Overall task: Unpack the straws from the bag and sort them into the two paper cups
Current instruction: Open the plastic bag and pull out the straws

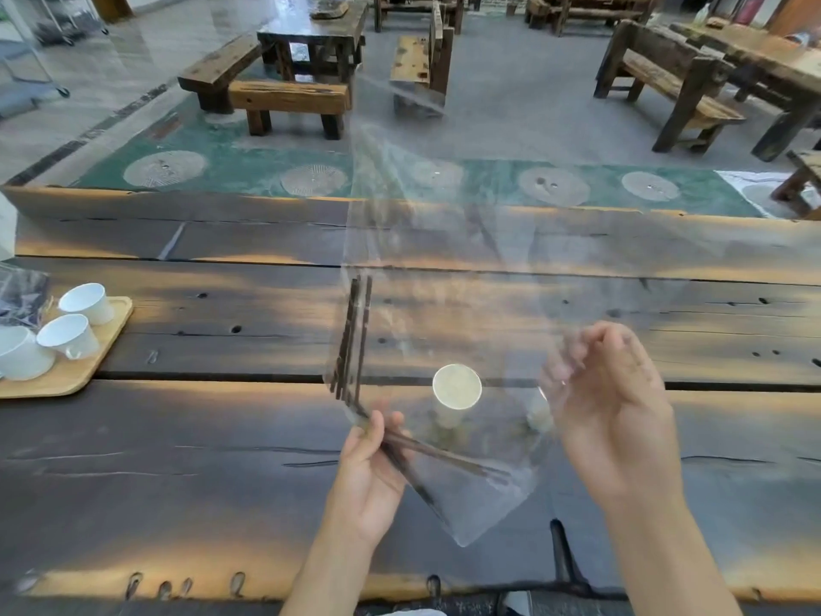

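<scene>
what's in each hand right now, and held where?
Left hand pinches the clear bag at its lower left edge, over dark straws inside. Right hand grips its right edge; blurred, exact grip unclear.

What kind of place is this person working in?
Probably a rustic cafe or teahouse: heavy wooden tables and benches fill the room, white cups sit on a tray, and paper cups stand on the table for straws.

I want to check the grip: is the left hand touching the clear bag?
Touching. The head view shows the left hand with thumb and fingers pinching the lower edge of the clear bag, which hangs above the table.
</scene>
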Available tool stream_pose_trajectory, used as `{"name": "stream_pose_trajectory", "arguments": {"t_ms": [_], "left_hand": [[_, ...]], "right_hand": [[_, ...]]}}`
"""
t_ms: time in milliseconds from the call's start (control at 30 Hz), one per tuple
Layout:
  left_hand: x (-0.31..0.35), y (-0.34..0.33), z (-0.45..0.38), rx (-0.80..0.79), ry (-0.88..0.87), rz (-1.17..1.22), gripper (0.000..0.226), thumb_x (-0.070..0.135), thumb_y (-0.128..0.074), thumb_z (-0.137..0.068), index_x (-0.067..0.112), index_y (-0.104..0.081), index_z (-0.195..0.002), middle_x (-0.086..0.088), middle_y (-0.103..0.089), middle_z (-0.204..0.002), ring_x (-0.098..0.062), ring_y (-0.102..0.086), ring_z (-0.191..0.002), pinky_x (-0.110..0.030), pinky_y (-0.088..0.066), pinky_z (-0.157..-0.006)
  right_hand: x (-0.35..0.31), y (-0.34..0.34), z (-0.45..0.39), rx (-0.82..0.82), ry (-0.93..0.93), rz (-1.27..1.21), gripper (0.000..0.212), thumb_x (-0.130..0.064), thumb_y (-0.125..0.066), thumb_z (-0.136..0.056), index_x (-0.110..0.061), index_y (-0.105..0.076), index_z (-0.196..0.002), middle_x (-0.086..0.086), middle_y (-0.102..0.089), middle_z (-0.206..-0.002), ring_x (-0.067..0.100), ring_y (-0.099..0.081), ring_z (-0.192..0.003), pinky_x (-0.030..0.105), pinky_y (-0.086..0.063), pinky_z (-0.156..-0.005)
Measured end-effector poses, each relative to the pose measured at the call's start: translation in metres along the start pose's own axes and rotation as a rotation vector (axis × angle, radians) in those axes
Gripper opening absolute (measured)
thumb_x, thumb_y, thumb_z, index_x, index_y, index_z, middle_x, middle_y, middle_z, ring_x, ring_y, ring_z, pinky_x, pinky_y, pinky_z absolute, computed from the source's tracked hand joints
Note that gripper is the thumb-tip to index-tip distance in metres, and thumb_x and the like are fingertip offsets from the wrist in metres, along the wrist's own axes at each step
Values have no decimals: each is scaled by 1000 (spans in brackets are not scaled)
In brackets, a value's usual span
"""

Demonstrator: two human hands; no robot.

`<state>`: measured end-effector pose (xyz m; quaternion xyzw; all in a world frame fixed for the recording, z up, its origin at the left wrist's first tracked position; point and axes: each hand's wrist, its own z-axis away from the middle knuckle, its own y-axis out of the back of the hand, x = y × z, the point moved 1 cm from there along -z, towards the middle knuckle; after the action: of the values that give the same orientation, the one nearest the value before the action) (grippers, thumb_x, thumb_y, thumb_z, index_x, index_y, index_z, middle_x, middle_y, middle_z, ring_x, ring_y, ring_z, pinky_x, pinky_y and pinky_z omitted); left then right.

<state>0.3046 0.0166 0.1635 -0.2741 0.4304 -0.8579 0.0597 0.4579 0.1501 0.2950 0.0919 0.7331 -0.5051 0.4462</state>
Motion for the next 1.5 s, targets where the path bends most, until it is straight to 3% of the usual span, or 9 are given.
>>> {"name": "stream_pose_trajectory", "arguments": {"t_ms": [100, 233, 400, 500, 633, 867, 1133, 1367, 1500], "left_hand": [[18, 9, -2, -22, -107, -43, 10, 16, -56, -90, 15, -63, -96, -2, -68, -79, -14, -65, -66, -25, -57, -63], [36, 16, -3, -14, -190, -128, 12, 15, -55, -94, 17, -66, -98, -3, -69, -82, -13, -64, -67, -24, -57, -62], [50, 18, 1, 22, -232, -255, 7, 12, -56, -92, 13, -63, -94, -4, -69, -77, -12, -62, -59, -23, -56, -57], [55, 20, 5, 15, -249, -325, 5, 14, -58, -89, 12, -62, -90, -2, -69, -76, -10, -62, -60, -20, -54, -54], [60, 23, 8, 1, -252, -333, 19, 7, -50, -99, 13, -66, -106, 2, -73, -76, -7, -66, -62, -18, -53, -53], [69, 30, 14, 28, -261, -344, 17, 5, -51, -96, 13, -66, -98, -3, -71, -74, -11, -62, -56, -21, -53, -52], [68, 32, 13, 29, -268, -361, 17, 11, -61, -84, 13, -65, -100, -4, -69, -78, -13, -64, -61, -24, -58, -60], [66, 33, 13, 33, -276, -355, 14, 3, -50, -98, 10, -62, -98, -4, -68, -76, -11, -64, -59, -24, -57, -58], [67, 33, 14, 37, -286, -342, 16, 2, -49, -98, 11, -61, -93, -4, -68, -73, -12, -63, -57, -23, -58, -60]], "right_hand": [[-21, 22, -2, -51, 53, 52, 28, -31, -76, -79, -15, -65, -100, 5, -65, -96, 20, -59, -79, 28, -52, -75], [-55, 35, -5, -58, 178, 265, 24, -19, -56, -90, -21, -64, -113, 6, -71, -102, 22, -68, -74, 31, -55, -77], [-91, 20, -10, -167, 122, 728, 47, -45, -76, -79, -27, -65, -121, 14, -73, -109, 38, -68, -75, 35, -55, -75], [-98, 8, -17, -239, 84, 964, 33, -18, -66, -86, -25, -69, -118, 10, -74, -111, 39, -70, -77, 35, -57, -73], [-86, 4, -32, -267, -47, 1153, 45, 13, -54, -92, -22, -69, -117, 5, -75, -102, 25, -69, -72, 28, -54, -70], [-58, 20, -47, -75, -164, 1301, 41, 11, -46, -90, -17, -72, -108, 0, -63, -77, 18, -50, -63, 12, -31, -40], [-45, 9, -42, -34, -237, 1341, 16, -37, -66, -92, -24, -74, -90, 5, -60, -78, 19, -53, -72, 33, -36, -64], [-34, 22, -49, 84, -187, 1284, 24, -21, -73, -88, -17, -69, -111, 11, -56, -81, 24, -57, -76, 38, -45, -73], [-35, 24, -52, 90, -232, 1188, 11, -23, -67, -93, -15, -73, -99, 18, -66, -87, 23, -57, -78, 45, -52, -82]]}}
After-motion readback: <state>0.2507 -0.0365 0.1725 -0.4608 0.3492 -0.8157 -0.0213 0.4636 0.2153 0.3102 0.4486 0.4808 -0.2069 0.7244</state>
